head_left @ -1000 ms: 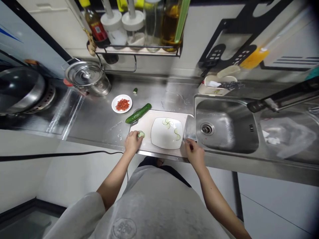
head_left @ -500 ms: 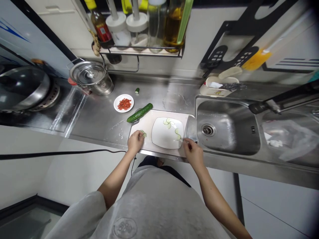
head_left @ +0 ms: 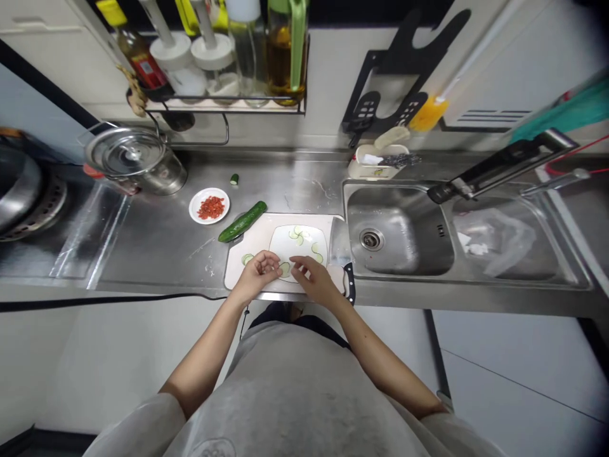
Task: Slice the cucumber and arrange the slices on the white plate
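Note:
A white squarish plate lies on the pale cutting board, with thin cucumber slices fanned at its far side and more along its right. My left hand is over the plate's near left edge, fingers bent, thumb and fingertips apart. At its thumb tip is a single cucumber slice on the plate. Facing it from the right, my right hand has its fingertips close to that slice, with a gap between thumb and forefinger. A few slices lie on the board left of the plate.
A kitchen knife with a black handle lies along the board's right edge. A whole cucumber, a cucumber end and a dish of chopped red pieces are at the left. The sink adjoins on the right; a steel pot stands behind.
Both hands have moved in over the plate's near edge: the left from the slices on the board, the right from beside the knife. A cucumber slice now shows between them. The view has shifted right.

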`<state>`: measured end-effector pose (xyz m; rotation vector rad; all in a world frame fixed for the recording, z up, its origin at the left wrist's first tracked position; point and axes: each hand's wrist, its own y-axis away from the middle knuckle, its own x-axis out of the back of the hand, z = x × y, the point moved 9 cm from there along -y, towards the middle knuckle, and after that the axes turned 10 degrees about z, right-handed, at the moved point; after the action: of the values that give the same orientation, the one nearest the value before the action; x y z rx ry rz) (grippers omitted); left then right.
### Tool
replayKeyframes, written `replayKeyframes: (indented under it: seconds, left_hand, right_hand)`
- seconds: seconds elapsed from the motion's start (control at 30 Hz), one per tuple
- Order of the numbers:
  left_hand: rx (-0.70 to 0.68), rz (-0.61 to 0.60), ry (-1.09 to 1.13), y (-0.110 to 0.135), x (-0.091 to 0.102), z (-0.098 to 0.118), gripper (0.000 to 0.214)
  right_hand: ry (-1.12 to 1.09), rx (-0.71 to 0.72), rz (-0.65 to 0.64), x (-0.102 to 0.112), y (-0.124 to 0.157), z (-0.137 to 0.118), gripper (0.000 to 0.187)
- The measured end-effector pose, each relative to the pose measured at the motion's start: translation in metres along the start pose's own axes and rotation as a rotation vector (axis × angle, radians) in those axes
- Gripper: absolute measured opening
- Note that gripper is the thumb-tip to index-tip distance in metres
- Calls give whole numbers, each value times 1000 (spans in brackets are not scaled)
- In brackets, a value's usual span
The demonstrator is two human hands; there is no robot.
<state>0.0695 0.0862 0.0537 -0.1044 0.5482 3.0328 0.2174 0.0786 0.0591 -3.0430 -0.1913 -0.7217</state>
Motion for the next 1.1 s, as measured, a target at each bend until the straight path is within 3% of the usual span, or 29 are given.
replayKeyframes:
  seconds: [0.3,0.77,0.9,1.1]
  left_hand:
    - [64,-50,5,3,-14,-16,32]
    - [107,-46,-22,4,-17,-22,39]
    - [207,-54,-7,4,-17,-37,44]
    - [477,-86,86,12,-24,-67,52]
  right_hand:
    - [-36,-29,5,4,5,7,27]
    - [-101,-78,-16,-4,2,-3,13]
    - [-103,-70,2,2,4,-7,13]
    - [-95,-102,25,8,5,-1,13]
